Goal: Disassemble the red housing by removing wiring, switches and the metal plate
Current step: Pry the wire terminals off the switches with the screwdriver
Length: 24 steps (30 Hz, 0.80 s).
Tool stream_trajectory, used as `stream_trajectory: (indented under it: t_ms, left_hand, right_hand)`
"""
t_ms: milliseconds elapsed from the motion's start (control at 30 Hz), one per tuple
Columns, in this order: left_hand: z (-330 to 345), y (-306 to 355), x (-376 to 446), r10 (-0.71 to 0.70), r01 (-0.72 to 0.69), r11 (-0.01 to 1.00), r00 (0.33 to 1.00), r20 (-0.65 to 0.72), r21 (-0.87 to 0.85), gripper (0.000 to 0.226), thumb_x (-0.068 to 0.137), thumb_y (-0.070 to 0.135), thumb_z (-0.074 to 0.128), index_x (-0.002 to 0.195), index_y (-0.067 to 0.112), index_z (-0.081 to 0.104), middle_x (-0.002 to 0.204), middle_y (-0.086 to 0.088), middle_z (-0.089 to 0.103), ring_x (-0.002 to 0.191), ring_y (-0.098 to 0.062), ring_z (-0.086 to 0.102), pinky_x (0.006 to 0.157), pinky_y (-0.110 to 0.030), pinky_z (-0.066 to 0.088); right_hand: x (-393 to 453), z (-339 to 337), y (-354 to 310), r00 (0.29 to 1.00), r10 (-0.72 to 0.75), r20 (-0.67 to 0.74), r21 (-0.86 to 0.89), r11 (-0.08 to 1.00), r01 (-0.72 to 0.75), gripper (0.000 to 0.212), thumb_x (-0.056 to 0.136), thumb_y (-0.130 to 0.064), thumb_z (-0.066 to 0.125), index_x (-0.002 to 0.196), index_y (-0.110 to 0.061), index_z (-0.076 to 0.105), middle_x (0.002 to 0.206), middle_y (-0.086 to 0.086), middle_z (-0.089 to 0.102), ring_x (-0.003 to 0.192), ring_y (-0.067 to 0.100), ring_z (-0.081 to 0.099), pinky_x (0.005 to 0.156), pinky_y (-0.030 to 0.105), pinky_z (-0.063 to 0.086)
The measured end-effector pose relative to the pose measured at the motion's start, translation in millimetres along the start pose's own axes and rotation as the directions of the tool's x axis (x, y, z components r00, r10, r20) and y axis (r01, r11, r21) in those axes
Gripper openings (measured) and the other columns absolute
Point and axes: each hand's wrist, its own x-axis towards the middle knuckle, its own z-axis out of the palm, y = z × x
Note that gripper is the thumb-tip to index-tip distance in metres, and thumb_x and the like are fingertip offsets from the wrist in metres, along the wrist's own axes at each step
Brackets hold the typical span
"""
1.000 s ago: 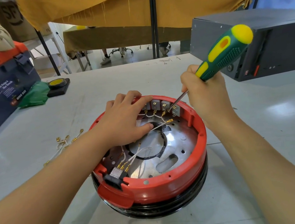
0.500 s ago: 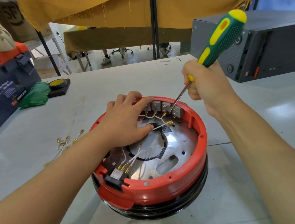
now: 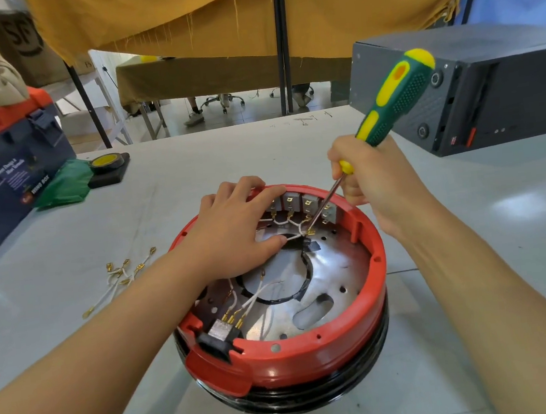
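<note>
Workshop, toolbox (image 3: 5,169), worktable (image 3: 194,188), tape roll (image 3: 108,162), hanging tarp (image 3: 242,12)

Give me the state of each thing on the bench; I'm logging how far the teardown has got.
Red housing: open side up, plate inside.
Switches: seated in rim.
Wires: some connected.
Loose wires: lying on table.
Screwdriver: gripped, tip at a terminal.
Left hand: resting on housing.
Right hand: gripping screwdriver.
Toolbox: closed.
</note>
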Motion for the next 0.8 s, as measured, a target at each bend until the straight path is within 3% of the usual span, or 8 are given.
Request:
stream_trajectory:
  t_ms: [100, 401, 668, 801]
  left_hand:
    - [-1, 0, 0, -0.003, 0.003, 1.000, 1.000, 0.006, -0.009, 0.068, 0.083, 0.056, 0.050, 0.144, 0.041, 0.024, 0.143, 0.006, 0.029, 0.126, -0.022, 0.030, 0.102, -0.042, 0.026]
    - [-6, 4, -2, -0.015, 0.016, 1.000, 0.999, 0.030, -0.024, 0.064, 0.087, 0.051, 0.049, 0.145, 0.039, 0.025, 0.145, 0.007, 0.030, 0.131, -0.021, 0.026, 0.106, -0.040, 0.024]
    - [-21, 4, -6, -0.068, 0.066, 0.997, 0.994, 0.089, 0.028, 0.065, 0.089, 0.054, 0.047, 0.147, 0.036, 0.024, 0.156, 0.005, 0.021, 0.140, -0.022, 0.016, 0.111, -0.043, 0.020]
    - [-22, 9, -15, -0.111, 0.101, 0.986, 0.991, 0.069, 0.129, 0.066, 0.088, 0.057, 0.043, 0.146, 0.033, 0.022, 0.153, 0.005, 0.025, 0.135, -0.025, 0.024, 0.106, -0.043, 0.028]
  right_hand:
    - [-1, -6, -1, 0.999, -0.042, -0.006, -0.006, 0.999, 0.042, 0.037, 0.073, -0.016, 0.051, 0.038, -0.021, 0.044, 0.035, -0.013, 0.029, 0.032, 0.005, 0.024, 0.038, 0.014, 0.022]
    - [1, -28, -2, 0.998, -0.028, -0.059, 0.223, 0.974, 0.040, 0.024, 0.067, -0.018, 0.053, 0.045, -0.014, 0.043, 0.037, -0.009, 0.020, 0.035, 0.010, 0.014, 0.040, 0.014, 0.017]
    - [-2, -26, 1, 0.996, -0.090, 0.007, 0.133, 0.987, 0.089, 0.022, 0.075, -0.022, 0.056, 0.056, -0.015, 0.048, 0.040, -0.010, 0.025, 0.037, 0.008, 0.020, 0.039, 0.014, 0.021]
    - [-3, -26, 0, 0.993, -0.113, 0.020, 0.124, 0.986, 0.110, 0.026, 0.076, -0.022, 0.059, 0.058, -0.018, 0.041, 0.041, -0.010, 0.027, 0.037, 0.009, 0.024, 0.039, 0.014, 0.022]
